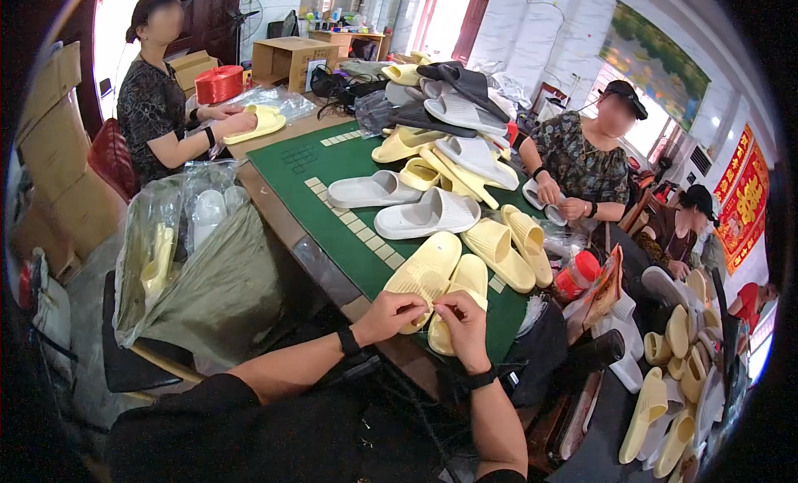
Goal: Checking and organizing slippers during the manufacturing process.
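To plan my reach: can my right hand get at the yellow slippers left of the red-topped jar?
Probably yes: these slippers lie close beyond the right hand, with green mat between; however, that hand is busy at the nearer pair.

Both hands (389, 316) pinch close together — at two yellow slippers (426, 268).

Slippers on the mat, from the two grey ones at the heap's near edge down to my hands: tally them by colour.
Yellow slippers: 4
Grey slippers: 2
Total: 6
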Demonstrator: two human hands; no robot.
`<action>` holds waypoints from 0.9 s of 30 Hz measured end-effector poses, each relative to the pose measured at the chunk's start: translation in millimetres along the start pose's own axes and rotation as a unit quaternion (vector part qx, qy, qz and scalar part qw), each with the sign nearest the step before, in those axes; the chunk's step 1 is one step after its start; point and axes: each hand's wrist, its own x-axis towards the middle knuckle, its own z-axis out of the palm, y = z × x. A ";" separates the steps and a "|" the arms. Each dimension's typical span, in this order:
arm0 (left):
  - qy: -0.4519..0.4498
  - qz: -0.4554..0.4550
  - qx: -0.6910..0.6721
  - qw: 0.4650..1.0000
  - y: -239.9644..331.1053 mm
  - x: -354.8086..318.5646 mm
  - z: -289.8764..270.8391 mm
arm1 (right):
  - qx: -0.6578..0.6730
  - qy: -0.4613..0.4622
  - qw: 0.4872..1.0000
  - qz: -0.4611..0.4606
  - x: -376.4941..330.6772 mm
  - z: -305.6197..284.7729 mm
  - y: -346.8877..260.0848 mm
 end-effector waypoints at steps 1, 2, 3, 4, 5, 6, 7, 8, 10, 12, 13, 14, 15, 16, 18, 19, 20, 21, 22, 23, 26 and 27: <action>-0.002 -0.005 -0.001 1.000 0.0 0.1 0.1 | 0.000 -0.001 1.000 0.008 0.0 -0.1 1.0; -0.001 -0.004 -0.001 1.000 -0.2 -0.4 -0.3 | -0.001 -0.001 1.000 0.007 0.3 0.7 0.1; 0.002 -0.007 -0.001 1.000 -0.4 -0.8 -0.7 | -0.003 -0.006 1.000 0.005 0.5 1.4 -1.4; 0.005 -0.010 -0.001 1.000 -0.7 -0.9 -1.0 | -0.006 -0.011 1.000 0.003 0.9 1.9 -3.0; 0.005 -0.010 -0.001 1.000 -0.6 -0.4 -1.2 | -0.006 -0.011 1.000 0.002 1.1 1.7 -5.0; 0.005 -0.008 -0.005 1.000 -0.5 0.0 -1.4 | -0.019 -0.009 1.000 -0.005 1.4 1.6 -7.1; 0.005 -0.007 -0.008 1.000 -0.4 0.4 -1.9 | -0.032 -0.006 0.999 -0.014 2.1 1.7 -8.4; 0.005 -0.006 -0.008 1.000 0.5 0.9 -1.5 | -0.032 -0.006 0.999 -0.014 2.2 1.6 -8.3; 0.009 -0.008 -0.005 1.000 2.7 1.8 -0.8 | -0.022 -0.002 1.000 -0.008 1.7 1.2 -7.5; 0.007 -0.014 -0.010 1.000 3.5 2.0 -0.6 | -0.021 0.003 1.000 -0.012 1.6 1.4 -6.3; 0.005 -0.020 -0.015 1.000 4.2 1.9 -0.2 | -0.020 0.007 1.000 -0.016 1.3 1.5 -5.9; 0.008 -0.019 0.001 1.000 5.5 1.4 -0.6 | -0.018 0.011 1.000 -0.013 1.2 2.4 -6.9; 0.009 -0.016 -0.001 1.000 5.9 1.0 -0.5 | -0.020 0.014 1.000 -0.018 1.2 3.0 -6.5; 0.008 -0.012 -0.003 1.000 5.6 0.5 -0.1 | -0.022 0.017 0.999 -0.024 0.8 3.4 -6.2; 0.007 -0.011 0.001 1.000 1.1 -1.6 -1.2 | -0.027 0.013 0.999 -0.020 -0.2 5.2 -8.3; 0.003 -0.014 0.004 1.000 -1.1 -2.2 -1.7 | -0.032 0.010 0.999 -0.013 -0.4 5.5 -8.9; 0.004 -0.011 0.004 1.000 -1.2 -2.4 -1.2 | -0.033 0.011 0.999 -0.016 -1.3 4.9 -8.2; -0.002 -0.013 0.003 1.000 -1.6 -2.4 -0.7 | -0.035 0.009 0.999 -0.015 -2.1 4.3 -7.5; -0.007 -0.015 0.002 1.000 -2.1 -1.7 -0.3 | -0.037 0.007 0.999 -0.014 -1.7 3.5 -7.3; -0.004 -0.010 -0.004 1.000 -1.1 -2.7 0.2 | -0.042 0.005 0.999 -0.021 -1.9 3.8 -7.4; 0.003 0.007 0.008 1.000 -0.8 -0.5 0.5 | -0.058 0.005 0.998 -0.032 -0.5 4.3 -8.9; 0.003 0.005 0.008 1.000 -0.9 -0.3 0.2 | -0.057 0.005 0.998 -0.031 0.0 4.5 -9.4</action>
